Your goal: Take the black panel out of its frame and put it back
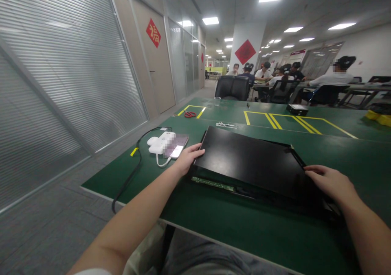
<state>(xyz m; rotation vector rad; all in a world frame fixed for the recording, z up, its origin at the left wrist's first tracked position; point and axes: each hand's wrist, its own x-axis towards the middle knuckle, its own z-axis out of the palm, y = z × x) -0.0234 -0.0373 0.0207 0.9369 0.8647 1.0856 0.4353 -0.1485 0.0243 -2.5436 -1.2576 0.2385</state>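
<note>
A flat black display panel [250, 161] lies tilted over the green table in front of me. Its left edge is between the thumb and fingers of my left hand [190, 158]. My right hand [332, 181] grips the opposite edge, its fingertips partly hidden by the panel. Below the near side runs a narrow green circuit board strip [214, 183]. Dark frame parts show beneath the panel's far and right edges. Left of my left hand, a phone [177, 147] lies beside a white charger [163, 142] with a white cable.
Red-handled scissors [190, 114], a clear cup [217, 101], small metal tools [226, 125] and a black box [297, 110] are farther back on the green table [137, 177]. A black cable [139, 163] hangs over the left edge. Several people sit at tables beyond a black chair [232, 88].
</note>
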